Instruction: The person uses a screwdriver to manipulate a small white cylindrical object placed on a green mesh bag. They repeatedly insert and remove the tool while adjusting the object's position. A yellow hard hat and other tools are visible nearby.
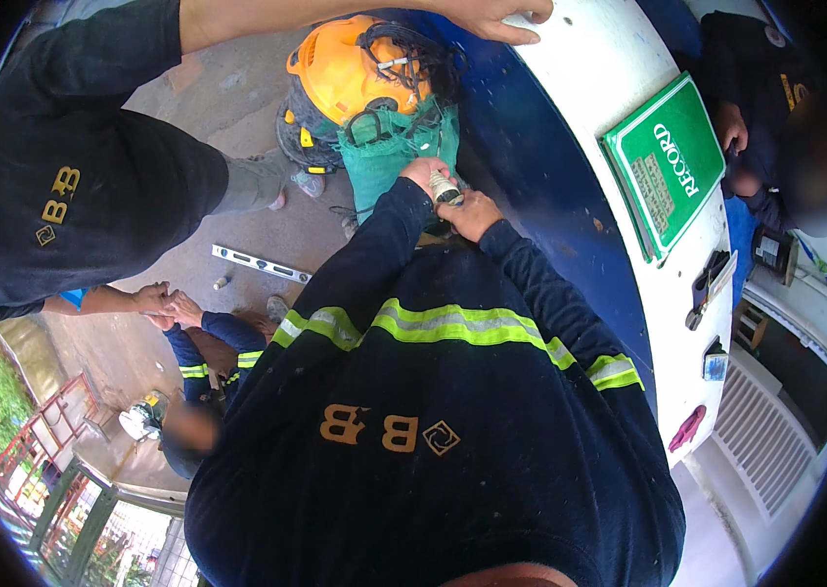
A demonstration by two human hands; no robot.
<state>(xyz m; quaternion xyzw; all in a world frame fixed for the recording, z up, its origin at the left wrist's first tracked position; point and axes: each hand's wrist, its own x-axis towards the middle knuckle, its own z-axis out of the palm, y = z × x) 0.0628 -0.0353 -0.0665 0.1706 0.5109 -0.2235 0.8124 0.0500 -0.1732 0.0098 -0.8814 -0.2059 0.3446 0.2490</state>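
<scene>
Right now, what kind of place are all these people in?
Probably a counter area at a work site, though I can't be sure: there's an orange hard hat, a spirit level, and a big green book on a white counter.

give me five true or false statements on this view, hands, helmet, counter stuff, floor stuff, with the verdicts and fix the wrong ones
1. The left hand and right hand are close together at a small cream-and-dark item. True.

2. The green book lies on the ground. False: the green book lies on the white counter.

3. The orange helmet is close to the green mesh bag. True.

4. The spirit level is on the white counter. False: the spirit level lies on the floor.

5. A maroon item lies on the white counter. True.
</scene>
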